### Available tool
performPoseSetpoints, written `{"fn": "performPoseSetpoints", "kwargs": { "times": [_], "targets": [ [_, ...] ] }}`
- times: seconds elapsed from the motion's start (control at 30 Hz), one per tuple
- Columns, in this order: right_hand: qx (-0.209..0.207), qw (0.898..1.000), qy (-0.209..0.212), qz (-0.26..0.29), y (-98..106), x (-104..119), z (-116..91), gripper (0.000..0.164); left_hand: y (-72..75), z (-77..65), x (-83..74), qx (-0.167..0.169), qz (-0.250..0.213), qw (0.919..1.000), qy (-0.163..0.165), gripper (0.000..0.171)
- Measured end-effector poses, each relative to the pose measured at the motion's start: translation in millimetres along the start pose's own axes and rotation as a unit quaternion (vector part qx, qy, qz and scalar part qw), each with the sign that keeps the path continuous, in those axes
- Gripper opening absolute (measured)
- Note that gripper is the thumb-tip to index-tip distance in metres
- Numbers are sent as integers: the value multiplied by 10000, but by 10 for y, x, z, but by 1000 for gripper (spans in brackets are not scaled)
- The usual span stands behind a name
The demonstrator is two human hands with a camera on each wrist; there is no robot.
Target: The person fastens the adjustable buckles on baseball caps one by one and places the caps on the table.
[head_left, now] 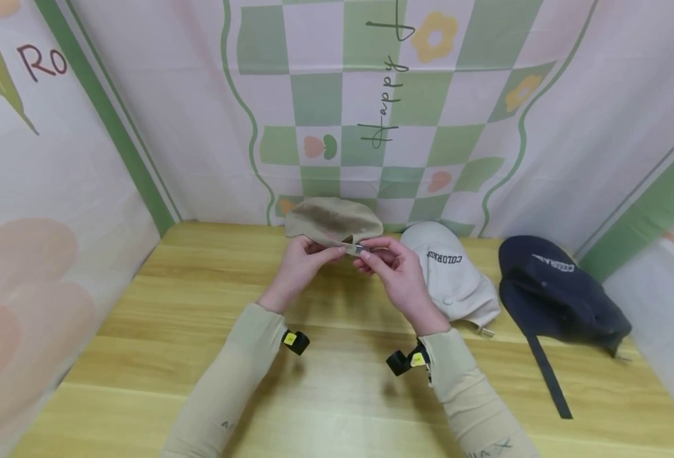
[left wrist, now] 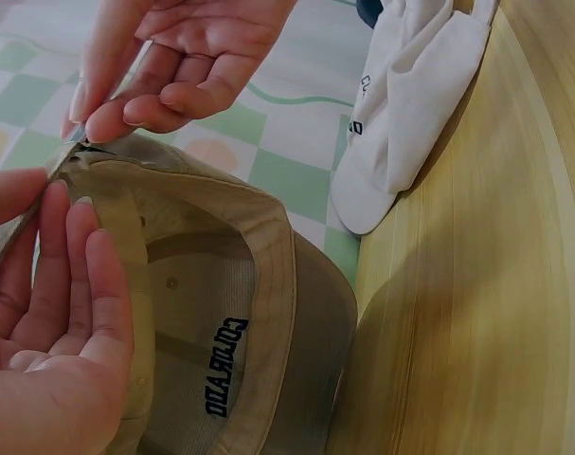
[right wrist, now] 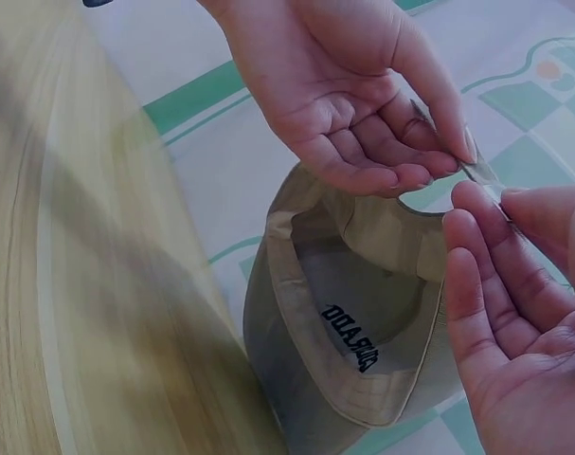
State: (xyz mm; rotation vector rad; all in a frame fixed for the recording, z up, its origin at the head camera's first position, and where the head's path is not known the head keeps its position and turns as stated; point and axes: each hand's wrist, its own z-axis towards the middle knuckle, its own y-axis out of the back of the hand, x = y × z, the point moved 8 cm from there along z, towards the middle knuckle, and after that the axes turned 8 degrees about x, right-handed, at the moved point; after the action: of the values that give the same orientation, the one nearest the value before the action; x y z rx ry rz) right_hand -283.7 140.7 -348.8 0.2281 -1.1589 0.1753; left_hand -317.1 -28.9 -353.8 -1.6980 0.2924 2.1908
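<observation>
A khaki baseball cap [head_left: 337, 219] is held up near the back edge of the table by both hands. My left hand [head_left: 308, 259] pinches its back strap between thumb and fingers. Close beside it, my right hand [head_left: 391, 267] pinches the metal buckle [head_left: 359, 249] at the strap's other end. In the left wrist view the cap's inside [left wrist: 188, 284] faces the camera, with dark COLORADO lettering seen through from behind. The strap [right wrist: 481, 174] runs between both hands' fingertips in the right wrist view; fingers partly hide the buckle.
Right of the hands lies a white cap [head_left: 445, 273] with dark lettering. Farther right is a navy cap [head_left: 560, 292], its loose strap [head_left: 548, 375] trailing forward on the wooden table [head_left: 337, 407]. A patterned cloth [head_left: 314, 95] hangs behind.
</observation>
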Motion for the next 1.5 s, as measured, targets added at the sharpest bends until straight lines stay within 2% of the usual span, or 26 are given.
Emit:
{"fn": "performPoseSetpoints", "kwargs": {
  "times": [0.67, 0.97, 1.13, 1.23, 1.5],
  "targets": [
    [66, 9999, 40, 135, -35, -16, 8, 20, -76, 7, 16, 67, 407, 9991, -40, 13],
    [57, 9999, -7, 121, -38, -9, 7, 19, -84, 4, 15, 73, 191, 9998, 19, 16],
    [54, 10000, -17, 38, -26, 2, 8, 19, -32, 7, 9, -20, -68, 10000, -57, 8],
    [41, 10000, -34, 20, -17, 8, 6, 18, 5, 7, -1, -60, -203, 9997, -100, 10],
    [13, 10000, -65, 72, -12, -10, -1, 18, 15, 3, 24, -69, -76, 9999, -43, 16]
  ]
}}
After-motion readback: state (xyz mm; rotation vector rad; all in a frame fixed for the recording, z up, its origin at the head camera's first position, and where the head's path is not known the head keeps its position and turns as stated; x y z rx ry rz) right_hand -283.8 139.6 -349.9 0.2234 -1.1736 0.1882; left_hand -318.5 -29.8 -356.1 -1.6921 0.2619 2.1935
